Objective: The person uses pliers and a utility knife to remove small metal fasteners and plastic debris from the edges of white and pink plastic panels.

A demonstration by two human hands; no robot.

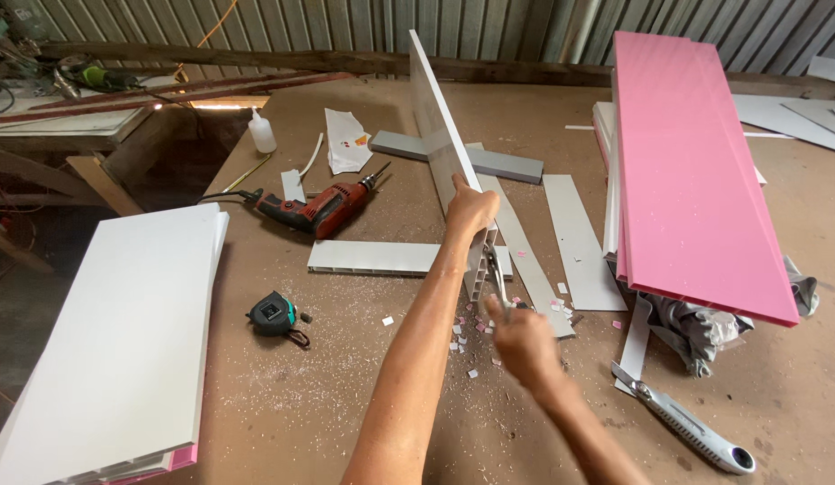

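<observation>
Workbench point(345, 404): a brown board top dusted with shavings was seen, carrying everything below.
Pink panels point(696, 171): a stack was laid at 2 o'clock from the hands, well apart from the work.
White panel stack point(121, 332): it was laid at 9 o'clock, untouched.
Upright white panel point(440, 135): it was stood on edge at the bench's middle, running away toward 12 o'clock; its hollow end faced the hands.
Left hand point(471, 208): it was closed over the panel's top edge near the end.
Right hand point(523, 341): a slim metal tool point(498, 278) was pinched at the panel's end.
Doing it well: the panel would best be kept plumb and the tool worked in short, controlled strokes.
Drill point(320, 209): it was lying at 10 o'clock.
Utility knife point(687, 422): it was lying at 4 o'clock.
Tape measure point(273, 314): it was set at 9 o'clock, near.
Hard to make out: the tool's kind and tip were blurred, the right fingertips hidden.
</observation>
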